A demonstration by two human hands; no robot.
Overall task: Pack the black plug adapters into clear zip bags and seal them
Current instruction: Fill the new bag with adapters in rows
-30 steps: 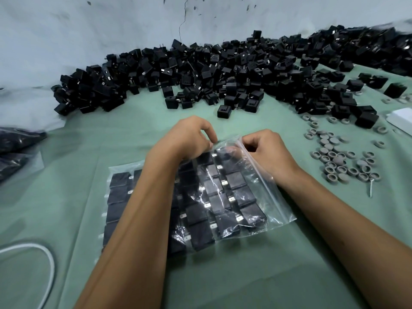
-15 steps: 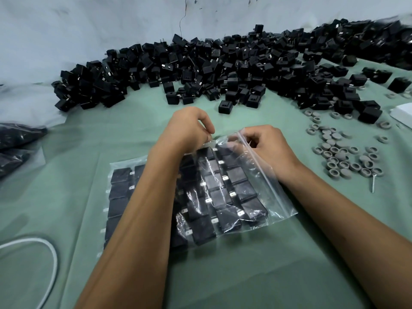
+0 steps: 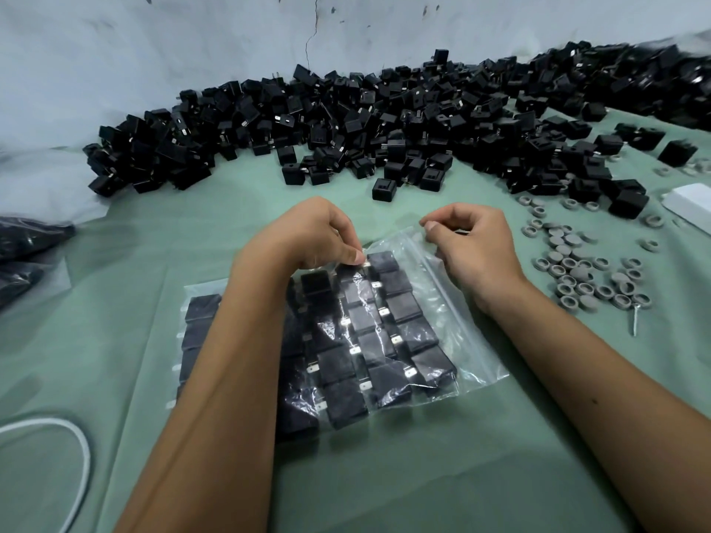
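Bag: a clear zip bag (image 3: 442, 302) is laid flat on the green cloth (image 3: 384, 475), near centre, so the packed rows are kept from shifting while the far edge is worked.
Contents: black plug adapters (image 3: 384, 340) are packed inside in neat rows, metal prongs showing between them.
Left hand (image 3: 307, 236): fingers are curled and the bag's far edge is pinched at the middle, just above the adapter rows; probably the zip strip is being pressed there.
Right hand (image 3: 473, 244): the bag's far right corner is pinched between thumb and forefinger and lifted slightly, likely to keep the strip taut.
Bag relative to hands: most of it is spread nearer than both hands, partly hidden under the left forearm.
Stage: sealing is judged under way; whether the strip is fully closed cannot be told.
Supply: a loose adapter pile (image 3: 384, 121) is banked along the far wall, within reach.
Right side: grey rings (image 3: 577, 271) are scattered, apart from the bag.
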